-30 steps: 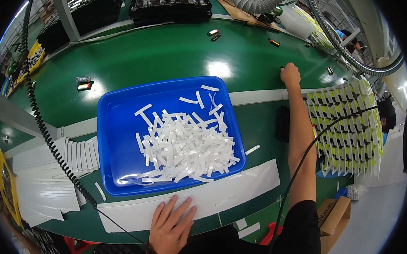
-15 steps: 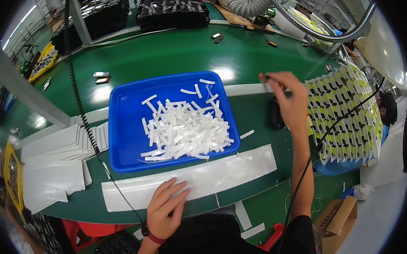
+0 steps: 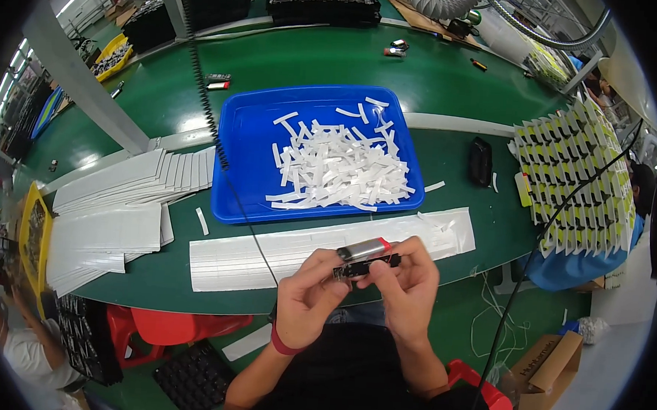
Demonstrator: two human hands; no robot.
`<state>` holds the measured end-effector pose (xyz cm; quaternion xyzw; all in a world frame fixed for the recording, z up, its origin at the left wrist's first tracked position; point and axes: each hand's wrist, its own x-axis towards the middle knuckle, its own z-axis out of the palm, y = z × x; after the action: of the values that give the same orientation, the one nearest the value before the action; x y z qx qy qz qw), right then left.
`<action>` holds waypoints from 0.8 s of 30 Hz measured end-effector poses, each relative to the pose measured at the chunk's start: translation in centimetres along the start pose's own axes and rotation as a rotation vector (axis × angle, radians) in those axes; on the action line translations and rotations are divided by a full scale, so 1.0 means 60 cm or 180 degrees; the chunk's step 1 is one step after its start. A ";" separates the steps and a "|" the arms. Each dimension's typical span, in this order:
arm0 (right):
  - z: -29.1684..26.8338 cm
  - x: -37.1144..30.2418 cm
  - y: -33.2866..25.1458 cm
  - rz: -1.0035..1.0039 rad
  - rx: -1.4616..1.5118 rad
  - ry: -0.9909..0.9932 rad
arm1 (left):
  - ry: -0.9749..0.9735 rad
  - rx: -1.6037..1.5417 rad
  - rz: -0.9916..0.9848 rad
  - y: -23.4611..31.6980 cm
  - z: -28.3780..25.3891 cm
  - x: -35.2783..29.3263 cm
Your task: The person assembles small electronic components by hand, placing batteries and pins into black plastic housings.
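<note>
In front of my body, both hands hold a small battery assembly (image 3: 363,249), a silver cylinder with a red end beside a black part. My left hand (image 3: 307,297) pinches its left end. The fingers of my right hand (image 3: 407,287) close round its right end, the thumb against the black part. Just beyond and under the hands, a long white backing sheet (image 3: 259,257) lies on the green table. Behind that stands a blue tray (image 3: 232,192) with a heap of short white strips (image 3: 338,165) in it.
Stacked white sheets (image 3: 112,231) lie at the left. A black case (image 3: 481,162) and a rack of yellow-green pieces (image 3: 578,185) are at the right. Several battery assemblies (image 3: 394,52) rest on the green belt (image 3: 291,58). A black cable (image 3: 521,289) hangs across the right side.
My right hand has come back from the belt at the far right to the middle. My left hand has lifted off the white sheet. Both now grip the battery assembly. The view has shifted.
</note>
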<state>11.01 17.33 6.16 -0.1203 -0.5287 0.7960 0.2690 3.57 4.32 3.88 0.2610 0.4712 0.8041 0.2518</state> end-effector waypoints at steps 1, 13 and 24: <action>-0.002 -0.003 0.013 0.0267 0.0488 -0.0112 | -0.0091 -0.0054 0.0188 -0.002 -0.002 -0.003; -0.013 0.044 0.016 0.0112 -0.1361 -0.0882 | 0.0473 0.2181 0.0762 0.013 -0.029 0.003; -0.013 0.057 -0.027 -0.2013 -0.3216 -0.1681 | -0.0230 0.0107 -0.1065 0.064 -0.063 -0.009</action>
<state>9.02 20.33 7.61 0.1290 -0.8960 0.3347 0.2616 0.87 -0.03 5.63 0.2118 0.5120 0.7331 0.3944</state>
